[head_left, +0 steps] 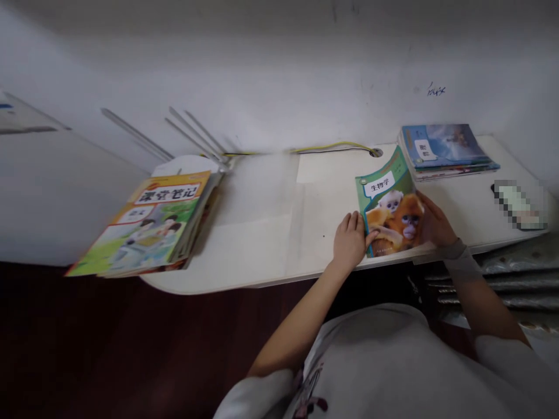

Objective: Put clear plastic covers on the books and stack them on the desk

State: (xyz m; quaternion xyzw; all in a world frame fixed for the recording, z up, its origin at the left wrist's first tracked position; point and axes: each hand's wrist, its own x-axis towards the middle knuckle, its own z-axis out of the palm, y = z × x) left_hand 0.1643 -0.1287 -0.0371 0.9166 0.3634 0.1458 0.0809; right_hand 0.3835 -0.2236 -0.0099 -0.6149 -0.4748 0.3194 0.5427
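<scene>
Over desk (262, 233), left hand (349, 241) and right hand (437, 224) seemingly clasp book (391, 203).

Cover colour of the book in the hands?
Book: green, with orange monkeys and a white one; head view.

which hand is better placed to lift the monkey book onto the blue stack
Right, probably: both hands hold the monkey book, but the right hand is on its right edge, the side nearer the blue stack; the left hand is on the left edge, farther off.
</scene>
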